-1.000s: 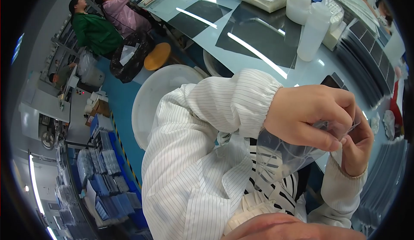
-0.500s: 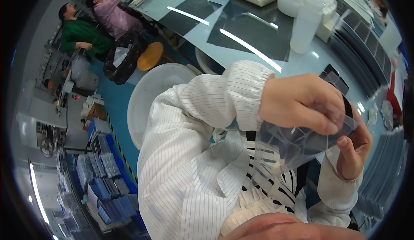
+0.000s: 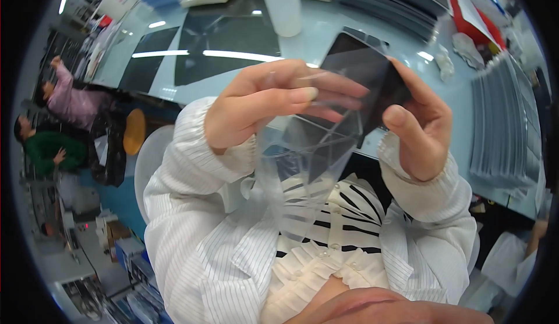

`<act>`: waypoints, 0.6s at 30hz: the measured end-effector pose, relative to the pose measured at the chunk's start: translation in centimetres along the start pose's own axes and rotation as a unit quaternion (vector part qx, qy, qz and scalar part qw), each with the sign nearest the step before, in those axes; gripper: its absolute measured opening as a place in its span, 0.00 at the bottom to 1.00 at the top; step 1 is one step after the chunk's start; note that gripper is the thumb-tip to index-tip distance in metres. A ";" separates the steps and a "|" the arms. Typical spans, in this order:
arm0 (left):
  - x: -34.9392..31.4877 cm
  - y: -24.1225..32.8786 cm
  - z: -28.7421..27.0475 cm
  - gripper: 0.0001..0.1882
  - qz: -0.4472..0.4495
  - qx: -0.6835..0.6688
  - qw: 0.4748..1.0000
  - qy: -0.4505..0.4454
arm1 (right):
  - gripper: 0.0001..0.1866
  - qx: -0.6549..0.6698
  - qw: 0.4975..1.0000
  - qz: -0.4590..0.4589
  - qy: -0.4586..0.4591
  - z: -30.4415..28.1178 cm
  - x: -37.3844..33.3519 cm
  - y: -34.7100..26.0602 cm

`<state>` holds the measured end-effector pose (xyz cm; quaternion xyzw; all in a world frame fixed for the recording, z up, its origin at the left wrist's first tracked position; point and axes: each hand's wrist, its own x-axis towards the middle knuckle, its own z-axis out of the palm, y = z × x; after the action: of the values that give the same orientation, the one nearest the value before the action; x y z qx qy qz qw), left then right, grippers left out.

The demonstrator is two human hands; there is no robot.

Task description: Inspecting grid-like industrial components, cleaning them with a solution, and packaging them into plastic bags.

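Observation:
My left hand (image 3: 265,100) pinches a clear plastic film (image 3: 311,149) between thumb and fingers. The film is creased and hangs down in front of my striped shirt, and some fingers show through it. Opposite, my right hand (image 3: 425,120) holds a glossy dark rectangular panel (image 3: 381,73) upright and tilted, with fingers behind its edge and the thumb standing off in front. The film overlaps the panel's lower left part; whether it is still attached there I cannot tell. Behind the panel, another dark flat piece (image 3: 365,37) lies on the table.
On the glass-topped table (image 3: 145,85) lie large dark sheets (image 3: 227,44). A white bottle (image 3: 282,9) stands beyond my hands. Stacked grey sheets (image 3: 503,126) are at right, with crumpled plastic (image 3: 466,50) and a red item (image 3: 474,21). Two people (image 3: 75,100) are at far left.
My left hand has moved left, away from my right hand, drawing the film with it. The dark panel now shows more fully in my right hand. The view has turned.

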<state>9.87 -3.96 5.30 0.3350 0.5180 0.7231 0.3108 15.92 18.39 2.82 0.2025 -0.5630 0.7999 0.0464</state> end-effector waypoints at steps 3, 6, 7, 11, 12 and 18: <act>-0.2 -0.3 0.5 0.09 0.012 -0.030 0.999 0.012 | 0.26 0.019 0.999 0.022 0.038 0.9 -0.4 -0.4; -0.1 -1.0 0.8 0.10 0.019 -0.070 0.997 0.019 | 0.26 0.035 0.997 0.018 0.062 1.3 -0.6 0.0; 0.0 -1.5 0.8 0.09 0.042 -0.092 0.995 0.026 | 0.26 0.046 0.996 0.019 0.072 1.4 -0.7 0.2; 0.3 -2.1 1.4 0.12 0.073 -0.114 0.990 0.037 | 0.28 -0.011 0.995 -0.047 0.087 1.5 -0.8 0.8; 0.3 -1.8 1.6 0.11 0.077 -0.124 0.989 0.035 | 0.29 -0.005 0.995 -0.039 0.094 1.9 -0.7 0.4; 0.5 -3.7 -0.1 0.13 0.170 -0.171 0.970 -0.020 | 0.26 0.010 0.984 -0.079 0.161 2.2 -0.9 0.0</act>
<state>9.91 -2.64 1.78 0.3740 0.3163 0.8363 0.2462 17.38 16.50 3.11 0.1151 -0.5226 0.8214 0.1973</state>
